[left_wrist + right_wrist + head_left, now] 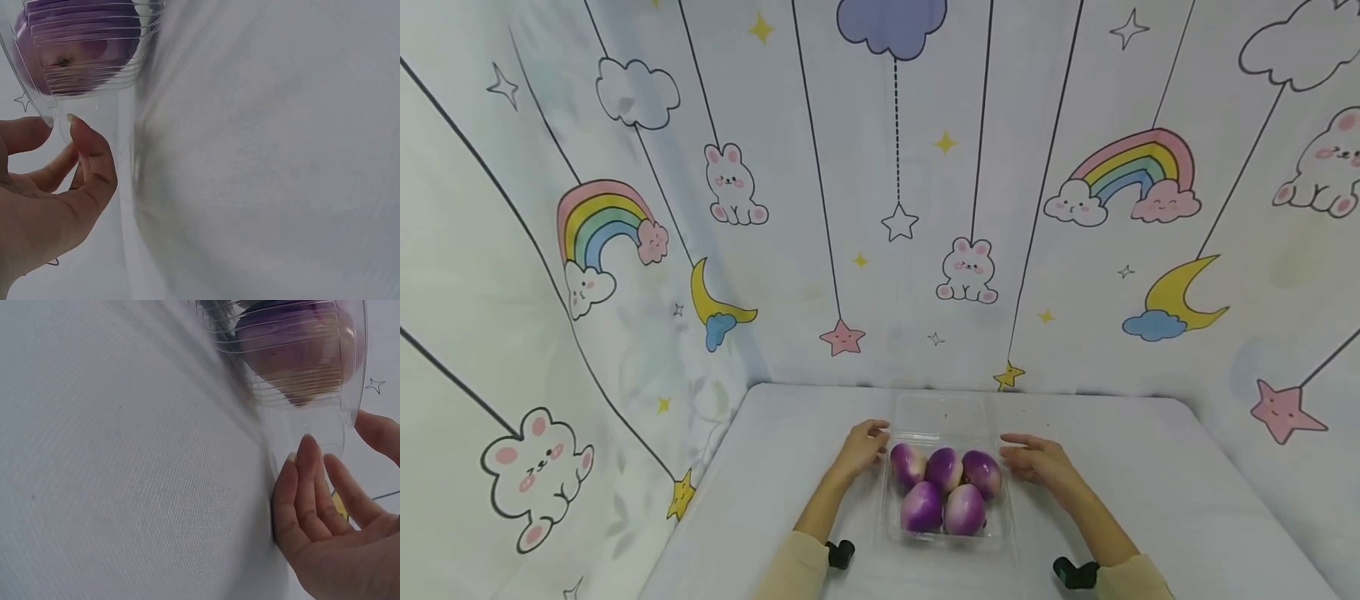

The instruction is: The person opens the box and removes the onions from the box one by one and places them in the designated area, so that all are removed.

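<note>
A clear plastic clamshell box [951, 542] stands on the table, its lid [940, 412] folded back flat behind it. Several glossy purple-and-white bulbs, which look like onions [965, 510], lie inside in two rows. My left hand [862, 450] is at the box's back left corner. Its fingers bend loosely, and the thumb tip meets the rim in the left wrist view, where one onion [94, 47] shows through the ribbed wall. At the back right corner is my right hand [1037, 460], fingers extended below the rim and thumb touching the rim's edge in the right wrist view.
A white cloth covers the table [775, 467]. Behind it hangs a white curtain [865, 167] printed with rabbits, rainbows and stars. Dark wrist devices sit at the left cuff [797, 562] and the right cuff [1135, 579].
</note>
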